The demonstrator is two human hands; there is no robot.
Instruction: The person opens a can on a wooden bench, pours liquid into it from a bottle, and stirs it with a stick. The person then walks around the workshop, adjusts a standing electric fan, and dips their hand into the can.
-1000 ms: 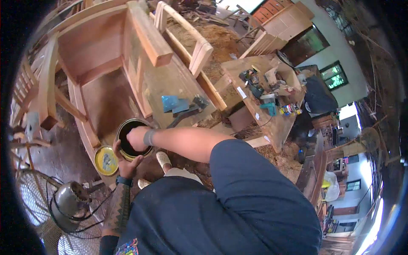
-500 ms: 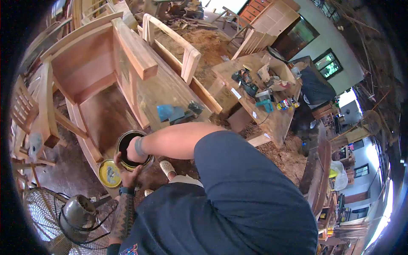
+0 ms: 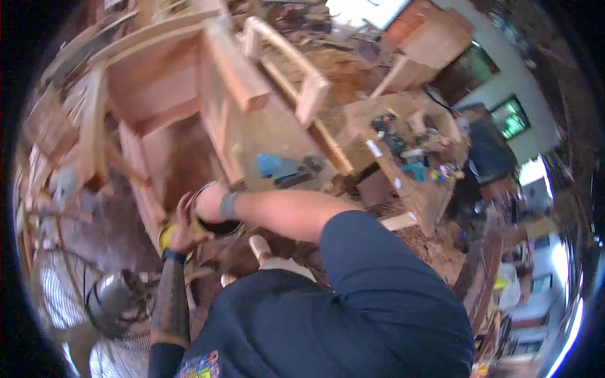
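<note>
A round open can with a dark inside stands at the front end of the wooden seat. My left hand wraps the can's near left side, fingers along the wall and thumb below. Down in the can's mouth is my right hand, with a grey band at the wrist; its fingers are hidden inside. A yellow lid lies just left of the can, partly behind my left hand. The wooden chair frame rises beyond both hands. The picture is smeared by motion.
A grey fan stands at the lower left. Blue sheets lie on a board right of the chair. Tools and small containers crowd a wooden table at the right. A light wooden frame stands behind.
The view has swung, so the surroundings sit further right. My right hand stays in the can, and my left hand now covers more of the yellow lid.
</note>
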